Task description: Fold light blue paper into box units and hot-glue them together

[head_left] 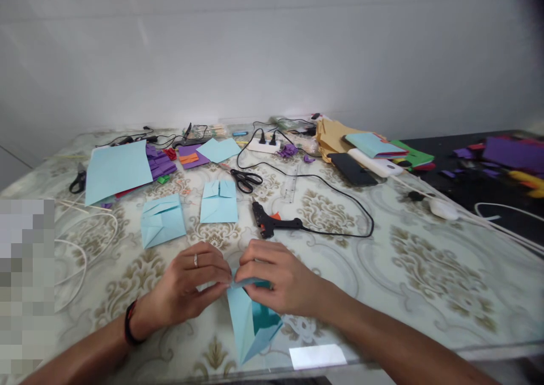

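A light blue folded paper (242, 322), its lower end spread out like an opened pocket, is held near the table's front edge. My left hand (193, 280) pinches its upper left edge between thumb and fingers. At the upper right edge, my right hand (276, 274) grips the same paper, its fingertips partly hidden behind the fold. Beyond my hands lie two folded light blue paper pieces, one on the left (162, 220) and one in the middle (219, 203). Just past my right hand rests a black glue gun (272, 221) on its side.
Black-handled scissors (245, 180), a clear ruler (290, 183) and a white power strip (263, 145) lie farther back. Light blue sheets (119, 172) and purple paper strips (160, 163) are at the left. A black phone (351, 168) sits right; the glue gun's cord (369, 220) loops across the table.
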A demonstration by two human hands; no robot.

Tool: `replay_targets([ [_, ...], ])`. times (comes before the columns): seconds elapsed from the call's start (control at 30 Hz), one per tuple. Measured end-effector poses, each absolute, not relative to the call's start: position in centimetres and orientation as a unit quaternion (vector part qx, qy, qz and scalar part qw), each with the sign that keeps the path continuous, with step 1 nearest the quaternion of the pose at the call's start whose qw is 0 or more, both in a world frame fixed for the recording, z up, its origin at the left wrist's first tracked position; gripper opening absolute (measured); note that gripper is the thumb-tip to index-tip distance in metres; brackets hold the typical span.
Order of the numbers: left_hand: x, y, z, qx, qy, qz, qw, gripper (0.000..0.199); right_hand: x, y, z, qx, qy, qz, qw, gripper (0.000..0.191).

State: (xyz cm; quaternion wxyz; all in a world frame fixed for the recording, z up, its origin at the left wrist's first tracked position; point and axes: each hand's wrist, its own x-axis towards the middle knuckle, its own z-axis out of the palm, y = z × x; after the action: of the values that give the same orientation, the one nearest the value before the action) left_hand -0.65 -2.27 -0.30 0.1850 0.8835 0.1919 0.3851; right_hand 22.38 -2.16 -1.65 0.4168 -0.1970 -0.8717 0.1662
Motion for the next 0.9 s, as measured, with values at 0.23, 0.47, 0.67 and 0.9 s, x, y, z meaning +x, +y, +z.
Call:
replay_targets([
  [0.23,-0.75,-2.17,-0.41,0.885,0.185,0.382,0.191,0.01,22.42,-2.06,-1.57,-0.198,-0.872,0.169,0.415,0.013],
  [0.47,-0.7,-2.31,-0.16,0.882,0.19,0.386,0.191,0.01,22.61,-1.89,-1.51,-0.202,-0.867,0.181,0.419,0.011],
  [0.67,-0.68,-2.37,-0.27,0.882,0.195,0.384,0.193,0.012,22.51,-1.77,-1.72,-0.211,-0.873,0.191,0.396,0.015],
  [0.9,-0.5,-2.54,-0.25,0.89,0.191,0.381,0.161,0.011,22.16,-1.97,-2.05,-0.196,-0.874,0.129,0.425,0.018],
])
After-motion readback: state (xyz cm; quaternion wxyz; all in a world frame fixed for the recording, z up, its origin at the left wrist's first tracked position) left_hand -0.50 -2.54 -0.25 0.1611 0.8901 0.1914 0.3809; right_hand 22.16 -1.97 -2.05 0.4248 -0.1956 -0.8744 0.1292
